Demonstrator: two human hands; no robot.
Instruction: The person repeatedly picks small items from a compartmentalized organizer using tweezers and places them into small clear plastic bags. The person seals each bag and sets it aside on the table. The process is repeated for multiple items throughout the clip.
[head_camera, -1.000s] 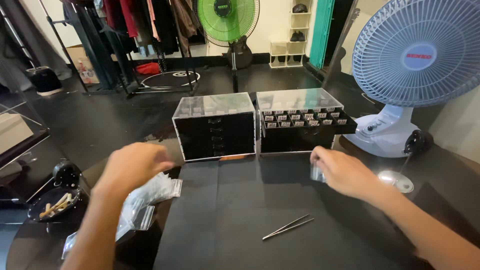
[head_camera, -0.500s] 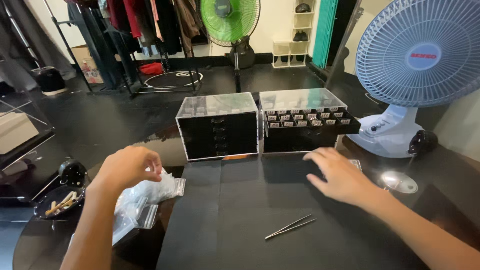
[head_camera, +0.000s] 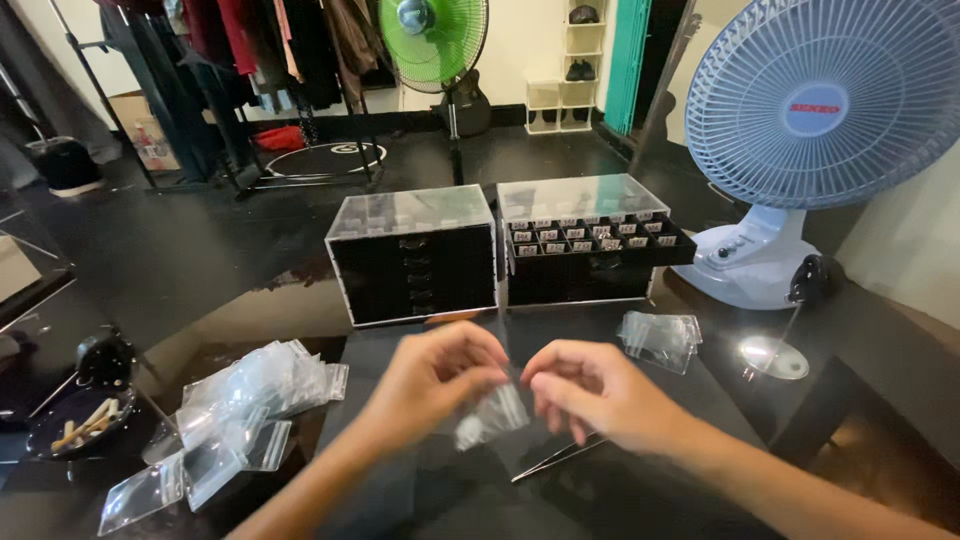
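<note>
Above the dark desk (head_camera: 800, 400), left hand (head_camera: 435, 375) and right hand (head_camera: 590, 390) each pinch-grip one small clear bag (head_camera: 492, 415), tweezers (head_camera: 560, 457) beneath.

Glossy black table (head_camera: 250, 330) bearing two black drawer cabinets (head_camera: 415, 260) (head_camera: 585, 245) side by side at the back, a white-and-blue desk fan (head_camera: 760, 255) sitting right, loose clear zip bags (head_camera: 235, 410) lying left, a small bag stack (head_camera: 660, 338), tweezers (head_camera: 555, 460) resting in front.
</note>
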